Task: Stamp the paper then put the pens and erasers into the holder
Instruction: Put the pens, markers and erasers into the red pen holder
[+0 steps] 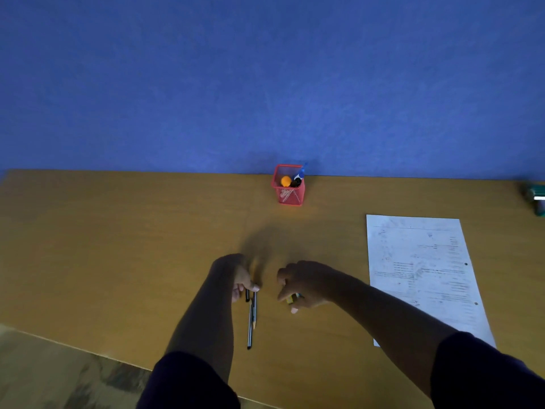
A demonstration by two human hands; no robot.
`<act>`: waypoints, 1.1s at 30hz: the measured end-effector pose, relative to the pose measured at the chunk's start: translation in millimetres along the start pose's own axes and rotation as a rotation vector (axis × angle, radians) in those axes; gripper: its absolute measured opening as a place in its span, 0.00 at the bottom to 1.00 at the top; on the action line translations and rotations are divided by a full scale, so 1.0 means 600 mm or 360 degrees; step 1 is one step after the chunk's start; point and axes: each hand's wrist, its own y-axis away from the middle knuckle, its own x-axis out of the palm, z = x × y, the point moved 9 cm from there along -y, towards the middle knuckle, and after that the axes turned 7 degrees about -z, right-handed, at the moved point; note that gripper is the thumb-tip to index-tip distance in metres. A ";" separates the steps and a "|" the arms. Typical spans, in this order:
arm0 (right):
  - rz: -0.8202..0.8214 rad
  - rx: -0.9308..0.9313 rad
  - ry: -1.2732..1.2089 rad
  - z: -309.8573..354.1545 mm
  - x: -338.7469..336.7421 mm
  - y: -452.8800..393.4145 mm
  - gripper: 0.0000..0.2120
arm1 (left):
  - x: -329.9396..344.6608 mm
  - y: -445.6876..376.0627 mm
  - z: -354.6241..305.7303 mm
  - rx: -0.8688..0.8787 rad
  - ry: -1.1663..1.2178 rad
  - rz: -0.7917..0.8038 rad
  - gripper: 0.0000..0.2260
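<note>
Bare tabletop [118,246] stretches from the middle of the frame up to the red holder [288,190] at the top centre. The paper [421,270] covers the right side; a green object [536,199] sits at the far right edge.

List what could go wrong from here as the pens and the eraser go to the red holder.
1. The left hand grips several pens near one end only; the long free ends could slip or fan out on the lift.
2. The red holder already holds items, so the pens may jam or tip it.
3. The right hand pinches a small yellow eraser that could drop.
</note>
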 end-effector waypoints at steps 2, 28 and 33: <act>0.0003 0.0065 -0.0032 -0.003 0.001 -0.004 0.17 | 0.005 -0.001 -0.009 0.0041 0.0012 -0.0012 0.13; -0.1327 0.1846 -0.2715 -0.171 0.011 0.082 0.08 | -0.010 0.000 -0.040 0.0301 0.0477 -0.0272 0.03; -0.1107 0.2274 -0.2949 -0.154 0.031 0.091 0.09 | -0.017 0.007 -0.047 0.0315 0.0392 -0.0555 0.03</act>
